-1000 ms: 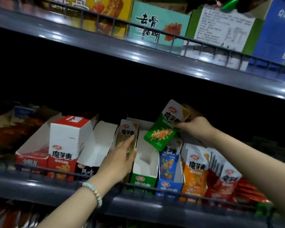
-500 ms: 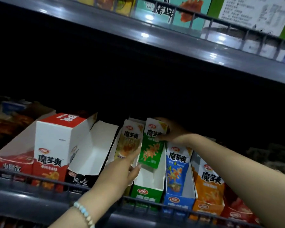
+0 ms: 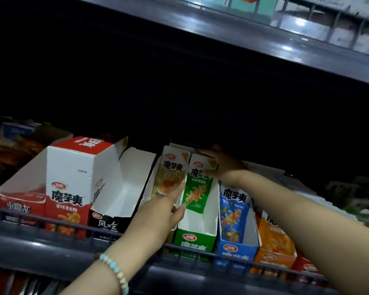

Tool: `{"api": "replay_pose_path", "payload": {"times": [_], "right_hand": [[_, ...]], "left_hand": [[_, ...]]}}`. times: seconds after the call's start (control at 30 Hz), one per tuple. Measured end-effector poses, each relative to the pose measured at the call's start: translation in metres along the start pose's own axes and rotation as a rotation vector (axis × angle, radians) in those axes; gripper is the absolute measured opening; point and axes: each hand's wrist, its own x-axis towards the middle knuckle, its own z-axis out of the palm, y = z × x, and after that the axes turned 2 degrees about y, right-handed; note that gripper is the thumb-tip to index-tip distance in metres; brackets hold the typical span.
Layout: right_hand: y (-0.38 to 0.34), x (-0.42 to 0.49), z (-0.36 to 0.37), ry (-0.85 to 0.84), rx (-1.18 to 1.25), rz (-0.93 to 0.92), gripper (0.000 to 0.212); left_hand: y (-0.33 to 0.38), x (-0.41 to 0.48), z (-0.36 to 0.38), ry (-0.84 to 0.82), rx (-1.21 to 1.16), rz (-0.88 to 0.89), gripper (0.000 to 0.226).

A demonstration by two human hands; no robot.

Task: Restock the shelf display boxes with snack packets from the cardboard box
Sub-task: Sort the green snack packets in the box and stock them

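A green snack packet [image 3: 197,186] stands upright inside the green display box [image 3: 195,240] on the lower shelf. My right hand [image 3: 224,167] grips its top right corner from behind. A yellow packet [image 3: 170,173] stands just to its left in a neighbouring box. My left hand [image 3: 160,213] reaches up between them, its thumb lying on the yellow packet's lower edge and its fingertips touching the green packet's bottom. The cardboard supply box is out of view.
Left of the packets sit a black display box [image 3: 115,201] with white walls, a tall red-and-white box [image 3: 70,184] and a red box [image 3: 19,201]. To the right stand a blue box [image 3: 235,250] and an orange box [image 3: 275,250]. A rail [image 3: 51,225] fronts the shelf; another shelf [image 3: 264,39] hangs overhead.
My right hand brought the green packet down from a tilted position above the boxes and stood it upright in the green box. My left hand shifted right and now touches the packet's bottom.
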Motion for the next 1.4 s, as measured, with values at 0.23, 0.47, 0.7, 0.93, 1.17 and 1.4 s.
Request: {"api": "replay_pose_path", "payload": {"times": [0.23, 0.47, 0.7, 0.93, 1.17, 1.4], "right_hand": [[-0.014, -0.031, -0.033, 0.031, 0.159, 0.008, 0.056], [-0.033, -0.130, -0.060, 0.007, 0.219, -0.063, 0.057], [-0.027, -0.250, -0.028, -0.116, 0.384, -0.003, 0.056], [-0.026, -0.348, 0.060, -0.327, 0.521, 0.182, 0.059], [-0.037, -0.408, 0.140, -0.555, 0.684, 0.454, 0.099], [-0.047, -0.438, 0.215, -0.649, 0.730, 0.620, 0.081]], "left_hand": [[0.007, -0.019, 0.000, 0.173, 0.034, 0.057, 0.052], [0.023, -0.074, 0.015, 0.281, -0.030, 0.143, 0.050], [0.014, -0.146, 0.063, 0.164, 0.050, 0.100, 0.061], [-0.010, -0.210, 0.106, -0.137, 0.053, -0.075, 0.055], [-0.051, -0.257, 0.152, -0.418, 0.157, -0.285, 0.063], [-0.087, -0.276, 0.179, -0.539, 0.323, -0.370, 0.064]]}}
